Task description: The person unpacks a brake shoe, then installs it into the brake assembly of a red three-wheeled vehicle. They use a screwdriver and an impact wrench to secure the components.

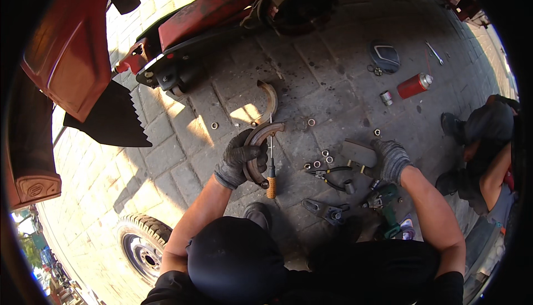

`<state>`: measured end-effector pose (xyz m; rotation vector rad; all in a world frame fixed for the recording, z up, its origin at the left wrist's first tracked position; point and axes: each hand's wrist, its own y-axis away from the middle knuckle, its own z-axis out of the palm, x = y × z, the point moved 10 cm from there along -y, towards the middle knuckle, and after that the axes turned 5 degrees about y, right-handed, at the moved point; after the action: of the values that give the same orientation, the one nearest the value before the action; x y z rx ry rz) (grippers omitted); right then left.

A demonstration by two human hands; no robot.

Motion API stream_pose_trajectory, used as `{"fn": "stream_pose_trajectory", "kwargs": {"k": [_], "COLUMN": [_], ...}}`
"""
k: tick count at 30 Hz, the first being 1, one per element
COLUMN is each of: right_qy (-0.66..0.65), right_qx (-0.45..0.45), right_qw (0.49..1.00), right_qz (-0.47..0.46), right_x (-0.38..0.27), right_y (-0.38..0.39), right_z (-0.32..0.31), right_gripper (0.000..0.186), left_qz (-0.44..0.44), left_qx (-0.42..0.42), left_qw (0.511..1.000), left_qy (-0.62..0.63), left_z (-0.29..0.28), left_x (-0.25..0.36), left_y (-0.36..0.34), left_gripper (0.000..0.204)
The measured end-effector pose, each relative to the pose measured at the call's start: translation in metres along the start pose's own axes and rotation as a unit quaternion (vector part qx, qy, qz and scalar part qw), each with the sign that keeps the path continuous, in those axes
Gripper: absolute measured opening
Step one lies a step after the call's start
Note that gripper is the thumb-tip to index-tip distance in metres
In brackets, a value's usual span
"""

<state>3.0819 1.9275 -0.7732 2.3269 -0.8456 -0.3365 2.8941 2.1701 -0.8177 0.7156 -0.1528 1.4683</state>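
Note:
My gloved left hand (242, 157) is closed around a curved, rusty brake shoe (256, 140). Next to it is a screwdriver (271, 187) with an orange-brown handle; whether my fingers touch its shaft I cannot tell. Just beyond, a second brake shoe (270, 101) lies on the paving. On the right, my gloved right hand (391, 159) is closed on the end of a dark oblong piece (358, 153) with two brassy studs beneath; its exact kind is unclear. Several nuts (326, 153), black-and-yellow pliers (327, 176) and a dark socket (348, 186) lie between my hands.
A red floor jack (205, 16) and a brake drum or hub (300, 5) stand ahead. A wheel (145, 246) lies at the lower left. Nearer right are a green power tool (387, 208), a red spray can (415, 86) and a wrench (435, 53). Another person (488, 133) crouches at right.

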Motion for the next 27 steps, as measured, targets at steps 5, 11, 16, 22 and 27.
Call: {"fn": "stream_pose_trajectory", "kwargs": {"k": [5,11,16,22,27], "right_qy": [-0.003,-0.008,-0.011,-0.008,-0.024], "right_qx": [0.009,0.013,0.006,-0.024,0.012], "right_qw": [1.000,1.000,1.000,1.000,1.000], "right_qz": [-0.013,-0.017,-0.013,0.003,-0.014], "right_x": [-0.001,-0.003,-0.004,-0.002,-0.004], "right_y": [-0.001,-0.001,-0.003,-0.002,-0.001], "right_z": [-0.001,-0.003,-0.005,-0.001,-0.006], "right_gripper": [0.054,0.053,0.052,0.053,0.052], "left_qz": [-0.023,-0.087,-0.055,-0.081,-0.076], "left_qx": [0.064,0.019,-0.030,-0.101,-0.150], "left_qw": [0.998,0.986,0.981,0.951,0.943], "left_qy": [-0.002,0.140,0.184,0.280,0.288], "left_z": [-0.010,-0.013,-0.007,0.008,0.012], "left_x": [-0.005,-0.024,-0.023,-0.024,-0.022], "left_y": [0.002,0.006,0.008,0.009,0.010], "left_gripper": [0.057,0.053,0.040,0.041,0.044]}}
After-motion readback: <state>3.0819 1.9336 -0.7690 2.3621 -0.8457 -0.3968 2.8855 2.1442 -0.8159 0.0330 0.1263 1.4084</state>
